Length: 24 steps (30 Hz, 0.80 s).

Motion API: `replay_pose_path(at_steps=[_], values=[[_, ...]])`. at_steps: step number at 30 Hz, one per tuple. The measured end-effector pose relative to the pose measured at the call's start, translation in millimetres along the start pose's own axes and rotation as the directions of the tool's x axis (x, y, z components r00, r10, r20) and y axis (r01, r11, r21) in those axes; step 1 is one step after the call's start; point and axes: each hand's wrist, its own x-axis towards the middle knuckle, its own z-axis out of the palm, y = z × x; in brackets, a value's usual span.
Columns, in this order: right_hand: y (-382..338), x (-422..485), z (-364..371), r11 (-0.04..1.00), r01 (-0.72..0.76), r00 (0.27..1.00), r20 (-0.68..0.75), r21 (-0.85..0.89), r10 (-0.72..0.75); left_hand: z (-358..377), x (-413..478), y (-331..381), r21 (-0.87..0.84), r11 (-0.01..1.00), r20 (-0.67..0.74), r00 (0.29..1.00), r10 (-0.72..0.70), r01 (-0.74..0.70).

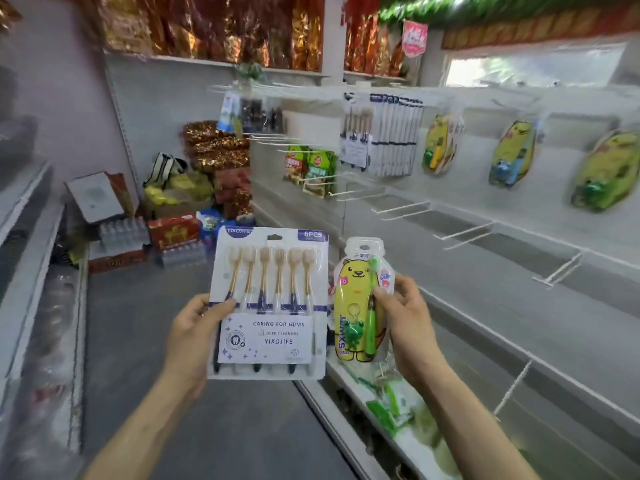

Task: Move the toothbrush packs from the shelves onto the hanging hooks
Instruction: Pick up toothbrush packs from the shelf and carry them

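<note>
My left hand grips the left edge of a white multi-brush toothbrush pack, held upright in front of me. My right hand pinches the right side of a yellow bear children's toothbrush pack with a green brush and frog charm. Both packs are raised over the aisle, beside the shelf edge. On the wall to the right, white toothbrush packs hang in a row on a hook, and yellow children's packs hang on separate hooks further right. Several empty white hooks stick out lower down.
Green packs lie on the low shelf under my right hand. Snack bags hang on hooks at the far end. Boxes, bottled water and bags are stacked at the aisle's end. Another shelf unit lines the left.
</note>
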Motion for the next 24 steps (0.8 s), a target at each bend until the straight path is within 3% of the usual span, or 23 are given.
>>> replay_pose_path(at_steps=[11, 19, 24], values=[[-28.9, 96.0, 93.4, 0.987, 0.135, 0.935, -0.319, -0.082, -0.154, 37.9, 216.6, 35.4, -0.072, 0.997, 0.365, 0.931, 0.022, 0.005], [-31.7, 162.1, 148.6, 0.974, 0.204, 0.878, -0.422, -0.097, -0.226, 58.3, 325.8, 44.4, -0.133, 0.99, 0.494, 0.869, 0.021, 0.052], [-38.2, 228.5, 178.0, 0.948, 0.296, 0.851, -0.418, -0.116, -0.317, 81.3, 398.2, 53.6, -0.144, 0.989, 0.515, 0.853, 0.088, -0.015]])
